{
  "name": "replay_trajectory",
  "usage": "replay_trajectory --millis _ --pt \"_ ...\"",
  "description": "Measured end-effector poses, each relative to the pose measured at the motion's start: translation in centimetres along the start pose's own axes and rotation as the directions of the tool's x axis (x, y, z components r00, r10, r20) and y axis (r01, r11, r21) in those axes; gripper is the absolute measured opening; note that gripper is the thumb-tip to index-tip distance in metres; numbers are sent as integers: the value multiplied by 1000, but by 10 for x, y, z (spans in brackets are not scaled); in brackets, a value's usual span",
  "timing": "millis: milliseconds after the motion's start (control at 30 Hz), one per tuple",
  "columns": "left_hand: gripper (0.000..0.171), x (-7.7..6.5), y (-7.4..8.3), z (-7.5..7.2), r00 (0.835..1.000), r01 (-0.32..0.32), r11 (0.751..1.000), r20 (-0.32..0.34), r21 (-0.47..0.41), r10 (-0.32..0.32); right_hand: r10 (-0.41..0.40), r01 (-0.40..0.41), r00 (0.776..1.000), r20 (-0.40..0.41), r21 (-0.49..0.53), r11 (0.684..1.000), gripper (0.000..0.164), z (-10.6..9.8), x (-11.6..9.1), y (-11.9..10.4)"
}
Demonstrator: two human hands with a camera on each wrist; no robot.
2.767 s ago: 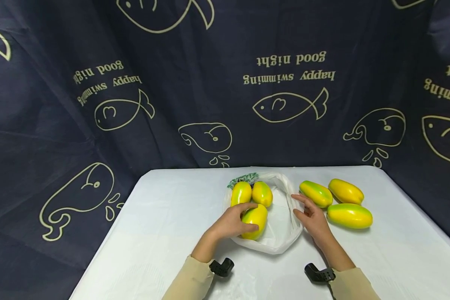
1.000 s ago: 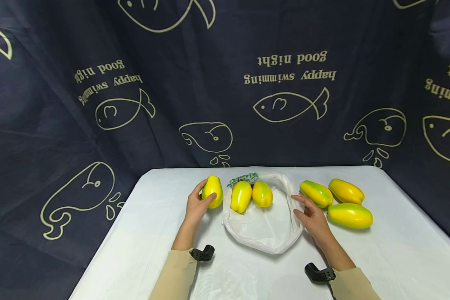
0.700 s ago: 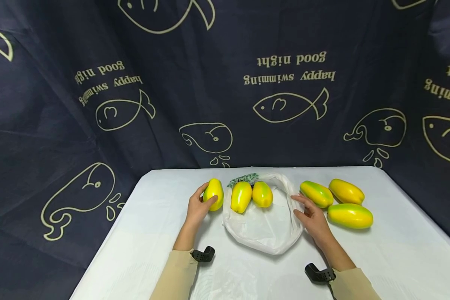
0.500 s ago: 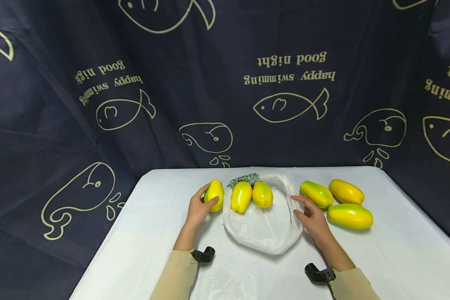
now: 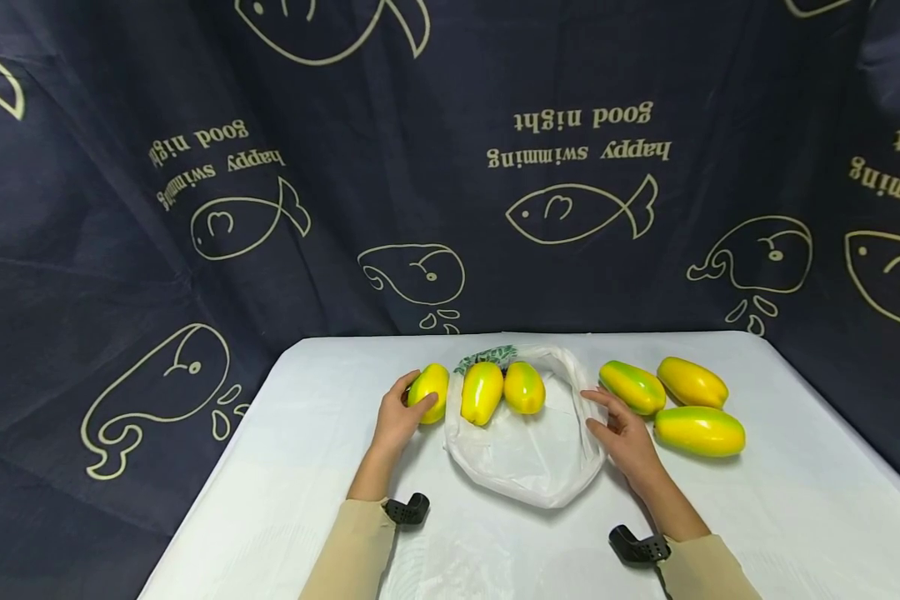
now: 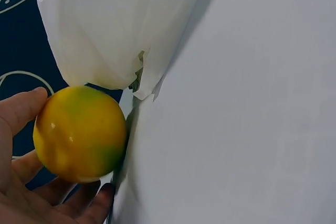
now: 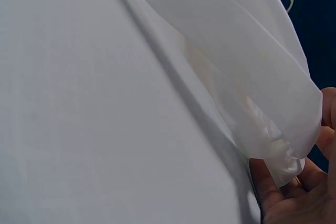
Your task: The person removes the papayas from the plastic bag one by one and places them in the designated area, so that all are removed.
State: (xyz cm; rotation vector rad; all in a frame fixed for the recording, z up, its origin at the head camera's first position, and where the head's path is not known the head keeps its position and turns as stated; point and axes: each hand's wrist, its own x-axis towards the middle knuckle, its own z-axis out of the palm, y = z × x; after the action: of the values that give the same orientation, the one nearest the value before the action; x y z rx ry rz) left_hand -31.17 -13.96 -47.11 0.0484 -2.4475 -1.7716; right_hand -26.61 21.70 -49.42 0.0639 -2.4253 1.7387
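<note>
My left hand (image 5: 395, 419) holds a yellow-green papaya (image 5: 431, 395) just left of a white plastic bag (image 5: 528, 483), fingers and thumb curled round its sides. In the left wrist view that papaya (image 6: 81, 134) shows end-on, close by the tabletop, with the bag (image 6: 115, 24) beyond it. The bag stands with its mouth wide, and two papayas (image 5: 482, 393) lie inside at its back left. At its right rim my right hand (image 5: 627, 433) holds the edge; in the right wrist view the bag's plastic (image 7: 283, 93) hangs between thumb and fingers.
Three more papayas (image 5: 700, 431) lie grouped on the table right of the bag. A white cloth covers the table (image 5: 285, 500). Behind it hangs a dark blue curtain (image 5: 450, 167) printed with fish and whales.
My left hand has taken a papaya out of the bag, carried it left over the rim, and lowered it toward the table beside the bag. The right hand has stayed at the rim.
</note>
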Motion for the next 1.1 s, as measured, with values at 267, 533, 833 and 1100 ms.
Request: replay_trajectory --millis 267,533,833,1100 --pt "63 2 -4 -1 1000 -20 1000 -7 -10 20 13 -13 1000 1 -7 1000 43 0 0 -1" --pt "59 1 -5 1 999 -44 999 25 -14 44 8 -8 1000 13 -9 1000 44 0 -2 -2" --pt "52 0 -5 2 999 -40 999 9 -10 40 10 -10 1000 12 -17 1000 44 0 -2 0" --pt "50 -1 -3 -2 998 -29 1000 -47 -6 29 -5 5 1000 17 -11 1000 43 0 -3 -1"
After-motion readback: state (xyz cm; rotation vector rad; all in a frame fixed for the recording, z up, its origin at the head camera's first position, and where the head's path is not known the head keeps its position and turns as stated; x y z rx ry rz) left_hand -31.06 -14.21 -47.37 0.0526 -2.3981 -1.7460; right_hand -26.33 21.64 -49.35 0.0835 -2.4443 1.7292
